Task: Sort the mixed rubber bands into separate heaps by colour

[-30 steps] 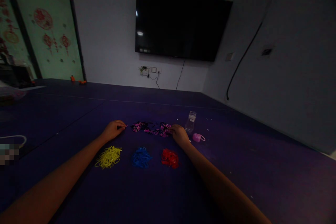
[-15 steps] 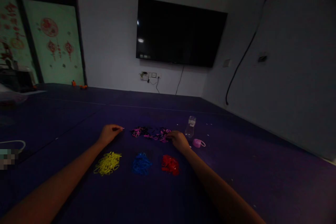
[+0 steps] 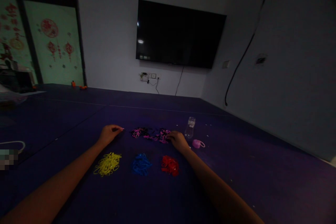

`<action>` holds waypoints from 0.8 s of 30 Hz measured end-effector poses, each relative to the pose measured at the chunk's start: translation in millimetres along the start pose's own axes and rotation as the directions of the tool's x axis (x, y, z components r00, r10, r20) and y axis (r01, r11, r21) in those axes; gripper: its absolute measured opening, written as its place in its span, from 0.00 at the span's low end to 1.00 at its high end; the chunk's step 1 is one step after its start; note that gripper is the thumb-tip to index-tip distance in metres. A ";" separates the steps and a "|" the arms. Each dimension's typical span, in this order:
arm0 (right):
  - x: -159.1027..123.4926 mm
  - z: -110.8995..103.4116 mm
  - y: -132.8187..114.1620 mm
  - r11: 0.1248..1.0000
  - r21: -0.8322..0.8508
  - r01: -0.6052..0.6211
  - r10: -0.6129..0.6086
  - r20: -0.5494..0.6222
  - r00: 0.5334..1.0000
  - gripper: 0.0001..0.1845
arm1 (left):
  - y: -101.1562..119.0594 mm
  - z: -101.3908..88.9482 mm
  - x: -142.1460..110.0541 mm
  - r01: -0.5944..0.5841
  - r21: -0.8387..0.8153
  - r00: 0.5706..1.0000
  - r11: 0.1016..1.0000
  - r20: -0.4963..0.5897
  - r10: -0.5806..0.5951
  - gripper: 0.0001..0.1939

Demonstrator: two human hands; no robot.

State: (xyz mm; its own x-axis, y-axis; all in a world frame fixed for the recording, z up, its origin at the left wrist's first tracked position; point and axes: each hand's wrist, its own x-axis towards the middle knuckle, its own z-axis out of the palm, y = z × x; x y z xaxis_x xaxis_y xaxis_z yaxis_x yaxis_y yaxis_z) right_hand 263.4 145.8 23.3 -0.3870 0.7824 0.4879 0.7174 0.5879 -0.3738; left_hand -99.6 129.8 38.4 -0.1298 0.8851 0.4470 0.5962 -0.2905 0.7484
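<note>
A mixed heap of pink and black rubber bands [image 3: 151, 134] lies on the dark purple table [image 3: 262, 175]. My left hand [image 3: 109, 134] rests left of the heap, its fingers pinched together on something too small to name. My right hand [image 3: 177, 140] is curled at the heap's right end, its fingertips on the bands. Nearer me lie three sorted piles: yellow bands [image 3: 108, 163], blue bands [image 3: 141, 164] and red bands [image 3: 169, 165].
A small clear bottle [image 3: 190, 127] stands just right of my right hand, with a pink lid [image 3: 198, 143] lying beside it. A white cable [image 3: 13, 143] lies at the far left. A wall-mounted TV [image 3: 178, 35] hangs behind the table.
The view has tilted up slightly. My left hand has drawn a little away from the heap to the left. My right hand stays at the heap's right end.
</note>
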 end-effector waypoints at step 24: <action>-1.3 -2.3 6.1 0.981 0.118 -0.152 0.176 -0.230 0.957 0.17 | 3.9 -1.3 -3.6 0.028 -0.013 1.000 1.000 0.005 -0.028 0.19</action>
State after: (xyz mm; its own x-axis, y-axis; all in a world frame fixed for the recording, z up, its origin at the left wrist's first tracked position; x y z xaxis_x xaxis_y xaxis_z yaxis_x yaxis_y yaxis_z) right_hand 269.6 147.8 22.2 -0.1110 0.8051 0.5827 0.6941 0.4824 -0.5343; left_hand -97.9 125.0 40.4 -0.1426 0.8948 0.4230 0.5817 -0.2700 0.7673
